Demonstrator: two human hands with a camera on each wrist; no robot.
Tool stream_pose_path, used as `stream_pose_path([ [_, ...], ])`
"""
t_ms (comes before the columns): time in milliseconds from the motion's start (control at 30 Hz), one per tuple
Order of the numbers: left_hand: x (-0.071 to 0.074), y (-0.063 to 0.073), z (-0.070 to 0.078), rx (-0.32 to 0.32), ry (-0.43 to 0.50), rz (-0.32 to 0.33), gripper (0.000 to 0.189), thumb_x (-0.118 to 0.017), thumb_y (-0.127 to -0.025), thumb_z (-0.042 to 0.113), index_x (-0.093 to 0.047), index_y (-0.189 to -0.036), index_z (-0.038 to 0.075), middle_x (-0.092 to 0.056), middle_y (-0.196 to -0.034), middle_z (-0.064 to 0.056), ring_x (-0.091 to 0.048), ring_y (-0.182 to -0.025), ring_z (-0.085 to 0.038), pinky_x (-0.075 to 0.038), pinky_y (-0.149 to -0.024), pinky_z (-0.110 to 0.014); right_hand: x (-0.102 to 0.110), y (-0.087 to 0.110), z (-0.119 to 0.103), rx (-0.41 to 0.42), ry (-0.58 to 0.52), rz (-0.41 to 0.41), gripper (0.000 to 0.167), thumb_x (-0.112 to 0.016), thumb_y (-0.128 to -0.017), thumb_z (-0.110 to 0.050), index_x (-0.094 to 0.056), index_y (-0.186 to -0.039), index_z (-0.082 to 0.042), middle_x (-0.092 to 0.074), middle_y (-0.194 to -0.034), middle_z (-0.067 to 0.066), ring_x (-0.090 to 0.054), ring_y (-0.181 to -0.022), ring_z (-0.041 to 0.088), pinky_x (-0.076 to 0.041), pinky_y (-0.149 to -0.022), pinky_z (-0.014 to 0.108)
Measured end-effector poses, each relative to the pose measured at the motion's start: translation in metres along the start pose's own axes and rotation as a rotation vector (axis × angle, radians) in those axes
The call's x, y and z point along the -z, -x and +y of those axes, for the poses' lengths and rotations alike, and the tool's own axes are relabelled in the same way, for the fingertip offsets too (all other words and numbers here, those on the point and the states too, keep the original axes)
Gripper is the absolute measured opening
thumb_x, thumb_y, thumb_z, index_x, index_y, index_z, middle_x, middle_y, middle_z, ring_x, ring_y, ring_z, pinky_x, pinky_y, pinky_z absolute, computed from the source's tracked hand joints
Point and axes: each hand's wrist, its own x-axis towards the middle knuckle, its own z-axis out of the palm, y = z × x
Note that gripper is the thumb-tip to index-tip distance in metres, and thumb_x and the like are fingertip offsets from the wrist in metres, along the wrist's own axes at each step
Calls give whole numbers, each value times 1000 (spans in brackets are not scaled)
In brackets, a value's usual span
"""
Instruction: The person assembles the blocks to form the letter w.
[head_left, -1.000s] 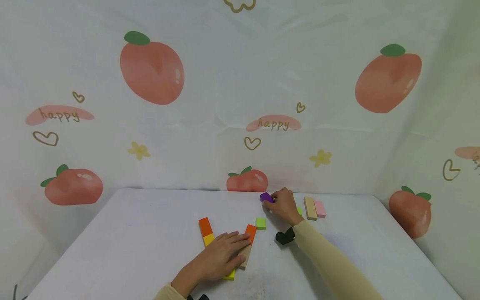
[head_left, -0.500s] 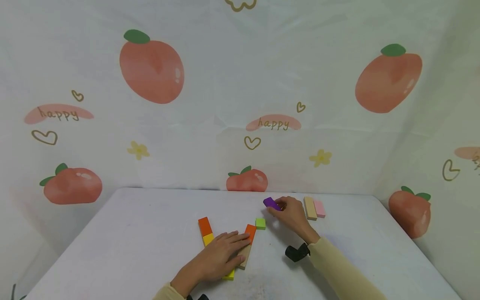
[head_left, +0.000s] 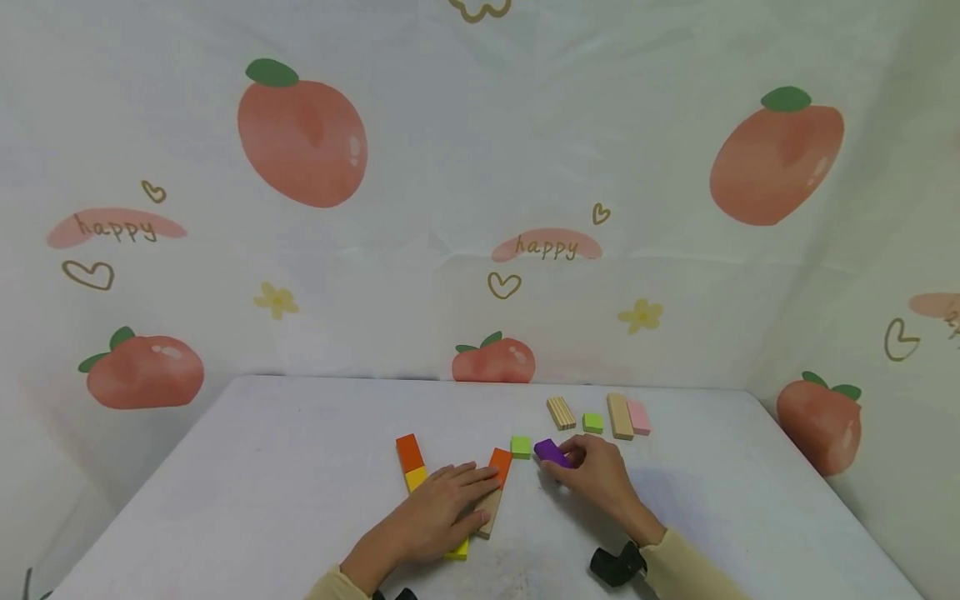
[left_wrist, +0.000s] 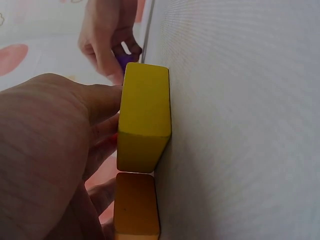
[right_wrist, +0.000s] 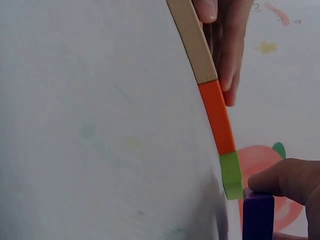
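Between thumb and fingers my right hand (head_left: 603,477) pinches a purple block (head_left: 551,452), just right of a light green block (head_left: 521,447). The right wrist view shows the purple block (right_wrist: 258,217) close to the green one (right_wrist: 231,175); I cannot tell whether they touch. An orange block (head_left: 502,457) and a plain wooden block (head_left: 491,508) continue the row toward me. With fingers extended, my left hand (head_left: 442,517) rests over these blocks. Partly hidden beneath it are a yellow block (head_left: 458,552) and another yellow one (head_left: 416,478), which meets a red-orange block (head_left: 409,452).
Toward the back of the white table (head_left: 315,467) lie a striped wooden block (head_left: 561,412), a green cube (head_left: 592,422), a plain wooden plank (head_left: 619,416) and a pink block (head_left: 638,417). A printed cloth (head_left: 405,250) hangs behind the table.
My right hand has brought the purple block from the back of the table toward me, beside the green block. The striped block and green cube are now uncovered. My left hand stays put.
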Motion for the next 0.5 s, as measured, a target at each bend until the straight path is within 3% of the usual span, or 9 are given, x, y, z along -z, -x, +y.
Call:
stream_pose_path([
  [500, 0, 0, -1, 2, -4, 0, 52, -52, -105, 43, -50, -152, 19, -47, -154, 5, -40, -145, -27, -32, -116, -54, -7, 8, -4, -46, 50, -38, 30, -90, -75, -27, -73, -89, -6, -63, -74, -3, -55, -68, 11, -48, -61, 26],
])
